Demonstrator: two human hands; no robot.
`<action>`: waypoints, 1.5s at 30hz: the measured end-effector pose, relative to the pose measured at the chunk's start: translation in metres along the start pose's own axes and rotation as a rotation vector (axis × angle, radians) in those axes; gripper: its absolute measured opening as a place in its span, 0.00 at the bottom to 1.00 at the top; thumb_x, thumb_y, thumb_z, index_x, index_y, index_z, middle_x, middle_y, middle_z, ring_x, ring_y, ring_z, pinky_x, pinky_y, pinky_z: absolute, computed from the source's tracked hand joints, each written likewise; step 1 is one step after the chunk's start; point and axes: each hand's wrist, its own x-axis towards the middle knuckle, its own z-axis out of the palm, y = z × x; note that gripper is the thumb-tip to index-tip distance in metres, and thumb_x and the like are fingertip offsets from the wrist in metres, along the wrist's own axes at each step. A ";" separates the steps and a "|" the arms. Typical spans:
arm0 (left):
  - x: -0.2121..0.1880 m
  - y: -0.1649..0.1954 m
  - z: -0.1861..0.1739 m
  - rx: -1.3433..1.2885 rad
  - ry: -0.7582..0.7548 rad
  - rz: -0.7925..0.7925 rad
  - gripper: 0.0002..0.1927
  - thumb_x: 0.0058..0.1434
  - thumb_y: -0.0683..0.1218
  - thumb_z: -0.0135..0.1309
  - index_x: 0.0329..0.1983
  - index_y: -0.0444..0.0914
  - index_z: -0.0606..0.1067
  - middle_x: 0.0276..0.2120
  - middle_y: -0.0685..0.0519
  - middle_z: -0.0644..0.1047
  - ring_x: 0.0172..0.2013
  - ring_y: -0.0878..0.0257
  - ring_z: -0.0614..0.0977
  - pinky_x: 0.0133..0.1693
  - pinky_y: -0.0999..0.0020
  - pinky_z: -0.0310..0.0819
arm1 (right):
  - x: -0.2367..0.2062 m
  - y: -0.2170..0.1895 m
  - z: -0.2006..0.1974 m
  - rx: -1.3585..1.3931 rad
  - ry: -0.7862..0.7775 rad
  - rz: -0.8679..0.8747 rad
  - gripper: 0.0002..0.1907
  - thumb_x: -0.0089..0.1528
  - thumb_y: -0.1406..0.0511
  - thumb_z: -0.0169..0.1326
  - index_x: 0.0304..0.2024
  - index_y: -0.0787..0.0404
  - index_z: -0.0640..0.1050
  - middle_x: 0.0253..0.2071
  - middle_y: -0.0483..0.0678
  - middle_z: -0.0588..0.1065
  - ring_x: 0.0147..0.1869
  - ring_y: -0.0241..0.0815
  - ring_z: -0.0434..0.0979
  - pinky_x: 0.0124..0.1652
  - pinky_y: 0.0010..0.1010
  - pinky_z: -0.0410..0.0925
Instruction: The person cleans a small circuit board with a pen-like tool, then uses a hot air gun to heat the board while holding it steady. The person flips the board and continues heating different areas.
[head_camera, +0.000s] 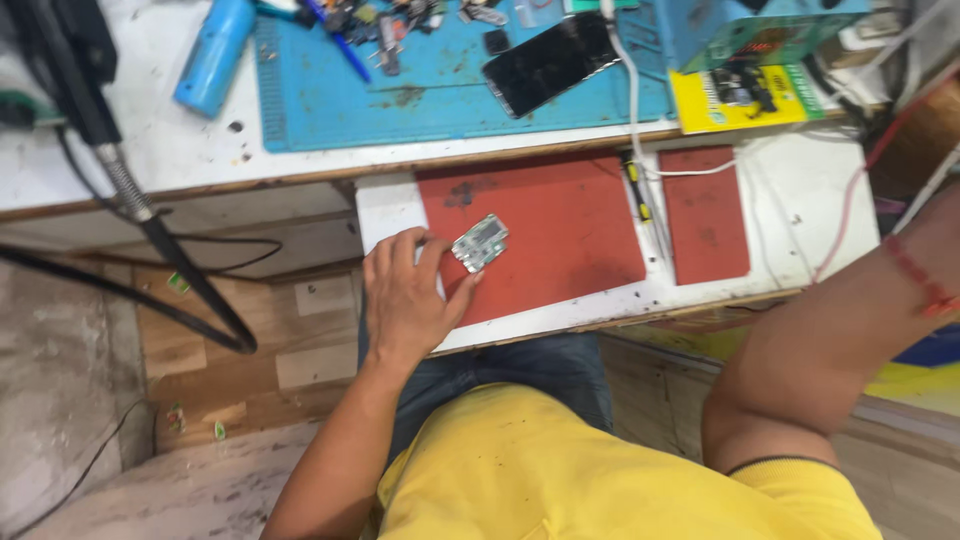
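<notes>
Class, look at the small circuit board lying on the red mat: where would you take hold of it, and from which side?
Grip the circuit board by its two long edges, probably coming from the left, where the left hand already touches its near end. It lies flat and slightly tilted on the red mat, with components on its top face, so pinching the bare edges seems safer than pressing on top.

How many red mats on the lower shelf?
2. The large red mat lies mid-shelf, with the left hand and a small circuit board at its left edge. The smaller red mat lies to its right, past a screwdriver. None seems hidden.
</notes>
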 end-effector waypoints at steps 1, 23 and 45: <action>0.000 -0.001 0.000 0.004 -0.006 -0.007 0.23 0.53 0.57 0.67 0.46 0.40 0.78 0.49 0.50 0.73 0.53 0.50 0.71 0.56 0.49 0.62 | -0.018 -0.007 0.013 0.067 -0.007 -0.113 0.23 0.65 0.70 0.45 0.62 0.53 0.74 0.40 0.48 0.68 0.37 0.45 0.71 0.36 0.37 0.68; -0.006 -0.011 0.003 -0.040 0.033 0.009 0.23 0.50 0.59 0.72 0.42 0.42 0.81 0.45 0.53 0.72 0.50 0.53 0.71 0.52 0.52 0.63 | -0.257 -0.132 0.113 -0.271 -0.896 -0.872 0.32 0.60 0.74 0.49 0.67 0.49 0.75 0.45 0.55 0.72 0.29 0.59 0.76 0.30 0.48 0.71; 0.002 -0.009 -0.001 -0.039 0.040 0.031 0.23 0.49 0.57 0.71 0.44 0.42 0.79 0.46 0.52 0.73 0.51 0.51 0.71 0.52 0.50 0.63 | -0.256 -0.131 0.121 -0.339 -0.817 -0.875 0.35 0.59 0.72 0.48 0.68 0.41 0.71 0.44 0.53 0.72 0.27 0.58 0.76 0.27 0.47 0.72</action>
